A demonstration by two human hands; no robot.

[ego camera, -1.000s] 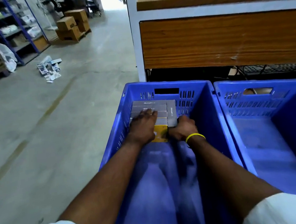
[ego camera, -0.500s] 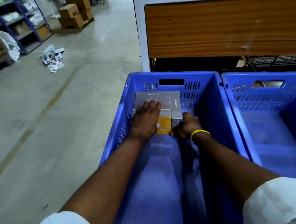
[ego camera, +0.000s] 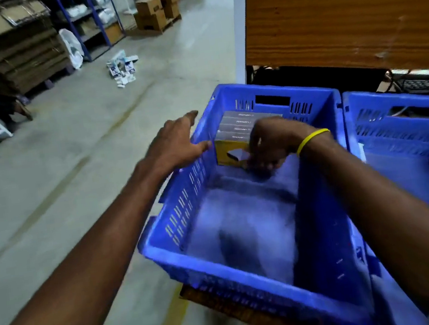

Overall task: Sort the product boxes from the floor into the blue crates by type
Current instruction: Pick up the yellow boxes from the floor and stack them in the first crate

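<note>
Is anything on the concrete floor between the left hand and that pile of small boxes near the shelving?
Nothing visible. The left hand is open above the blue plastic crate's left rim, and the grey concrete floor up to the scattered small white boxes looks bare.

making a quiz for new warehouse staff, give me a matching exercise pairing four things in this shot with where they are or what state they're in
Things:
1. left hand
2. right hand
3. stack of grey and yellow cardboard product boxes
4. scattered pile of small white and blue product boxes

Places or states:
A. on the concrete floor by the shelving
B. at the far end of the left blue plastic crate
C. open, fingers spread, above the crate's left rim
D. curled, down inside the crate by the stack

Pairs: 1-C, 2-D, 3-B, 4-A
</note>
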